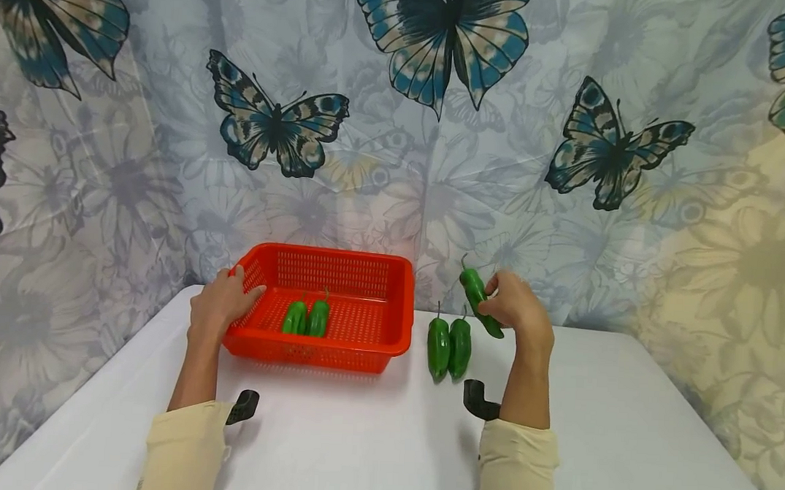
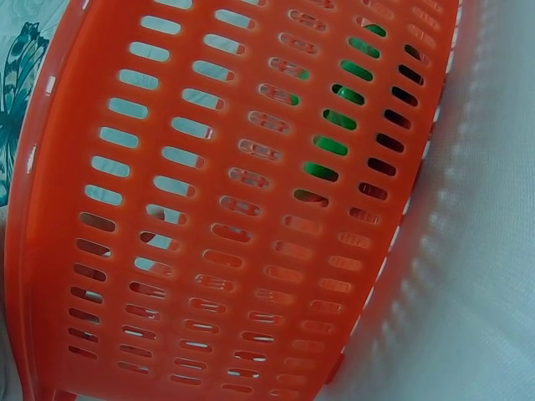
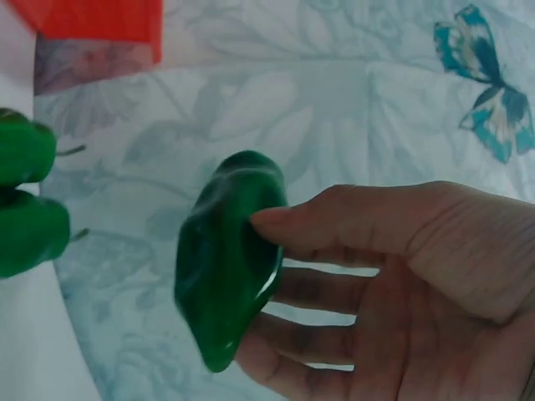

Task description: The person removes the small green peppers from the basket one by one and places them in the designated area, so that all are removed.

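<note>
My right hand (image 1: 516,303) pinches a green pepper (image 1: 474,289) between thumb and fingers, raised above the table with its stem pointing up and left. In the right wrist view the thumb presses on the side of this glossy pepper (image 3: 230,259). At the left end of the red plastic basket (image 1: 401,296), my left hand (image 1: 219,305) grips the rim, thumb toward the inside. Two green peppers (image 1: 318,318) lie side by side within the basket. Another pair of peppers (image 1: 438,348) rests on the table just right of it, stems away from me.
A white cloth covers the table (image 1: 345,433). Behind it hangs a pale floral backdrop (image 1: 434,196) printed with large butterflies. The basket's slotted wall (image 2: 192,209) fills most of the left wrist view. Black curved pieces (image 1: 480,400) stick out at both wrists.
</note>
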The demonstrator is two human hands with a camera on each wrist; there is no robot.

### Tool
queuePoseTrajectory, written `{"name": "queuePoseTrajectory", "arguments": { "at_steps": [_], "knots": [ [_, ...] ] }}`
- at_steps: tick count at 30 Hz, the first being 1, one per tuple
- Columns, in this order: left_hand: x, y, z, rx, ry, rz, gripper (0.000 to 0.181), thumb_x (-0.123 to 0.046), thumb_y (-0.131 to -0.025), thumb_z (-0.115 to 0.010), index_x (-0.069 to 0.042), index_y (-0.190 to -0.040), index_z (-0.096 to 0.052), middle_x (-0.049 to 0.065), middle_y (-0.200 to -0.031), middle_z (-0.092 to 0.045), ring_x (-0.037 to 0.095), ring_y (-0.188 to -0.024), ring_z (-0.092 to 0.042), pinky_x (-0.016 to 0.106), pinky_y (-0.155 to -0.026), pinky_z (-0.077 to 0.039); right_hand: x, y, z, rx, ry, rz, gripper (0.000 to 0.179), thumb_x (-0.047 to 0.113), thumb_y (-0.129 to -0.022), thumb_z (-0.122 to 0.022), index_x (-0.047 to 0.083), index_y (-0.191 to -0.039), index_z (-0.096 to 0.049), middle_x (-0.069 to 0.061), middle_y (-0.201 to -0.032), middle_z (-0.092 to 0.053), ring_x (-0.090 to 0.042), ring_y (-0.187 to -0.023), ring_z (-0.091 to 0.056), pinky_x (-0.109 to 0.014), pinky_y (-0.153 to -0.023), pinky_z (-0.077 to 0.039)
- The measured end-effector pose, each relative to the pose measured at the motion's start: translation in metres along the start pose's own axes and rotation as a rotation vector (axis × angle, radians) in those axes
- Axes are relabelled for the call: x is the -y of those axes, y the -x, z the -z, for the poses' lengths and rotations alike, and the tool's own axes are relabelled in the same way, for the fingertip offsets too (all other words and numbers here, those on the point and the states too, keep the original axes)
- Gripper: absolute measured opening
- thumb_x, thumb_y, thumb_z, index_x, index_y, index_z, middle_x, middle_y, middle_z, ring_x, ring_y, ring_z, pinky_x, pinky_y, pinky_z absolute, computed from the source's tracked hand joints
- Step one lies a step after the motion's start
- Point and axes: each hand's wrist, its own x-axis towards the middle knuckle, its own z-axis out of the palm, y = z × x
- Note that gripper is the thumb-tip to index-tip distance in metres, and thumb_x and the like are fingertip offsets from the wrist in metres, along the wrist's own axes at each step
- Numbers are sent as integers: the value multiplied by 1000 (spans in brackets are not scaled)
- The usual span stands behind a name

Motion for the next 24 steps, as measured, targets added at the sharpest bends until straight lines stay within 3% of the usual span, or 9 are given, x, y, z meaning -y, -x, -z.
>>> {"name": "queuePoseTrajectory", "arguments": {
  "at_steps": [3,7,9,12,20,24],
  "knots": [
    [0,0,-1,-4,0,2,83,-45,-105,-49,7,-162,-19,40,-155,-33,59,-130,-52,74,-102,-50,-8,-4,-1,43,-36,-34,11,-1,-88,-63,0,-89,-52,-5,-78,-47,-18,-68,-48,-31,-66,-51],
    [-1,-1,-3,-14,8,-3,83,-45,-104,-50,6,-162,-20,39,-155,-34,59,-130,-52,74,-102,-49,-21,-7,-3,81,-54,-134,22,-2,-88,-64,7,-80,-46,-1,-74,-43,-18,-67,-52,-31,-65,-53],
    [-2,-1,-4,-11,4,-3,83,-45,-104,-50,7,-162,-19,39,-154,-34,59,-130,-53,74,-102,-50,-29,-8,-6,99,-48,-181,13,0,-88,-66,2,-90,-53,-7,-84,-55,-25,-76,-62,-34,-70,-60],
    [-1,-1,-5,-7,6,0,83,-44,-104,-51,7,-162,-19,40,-154,-35,59,-129,-53,73,-101,-51,-40,-12,-12,137,-66,-236,23,3,-90,-68,-3,-108,-55,-19,-100,-63,-33,-89,-68,-40,-80,-64],
    [0,-2,-6,-12,5,4,83,-45,-105,-50,6,-162,-19,40,-155,-34,59,-131,-52,74,-103,-49,-58,-26,-29,206,-56,-285,36,6,-91,-75,-7,-117,-54,-25,-104,-66,-42,-98,-72,-40,-79,-65],
    [0,-2,-4,-4,2,11,83,-45,-105,-50,6,-162,-18,40,-156,-33,60,-132,-51,74,-104,-48,-60,-30,-35,242,-94,-303,58,7,-92,-77,-10,-136,-46,-29,-116,-64,-43,-104,-72,-41,-83,-65]
  ]
}}
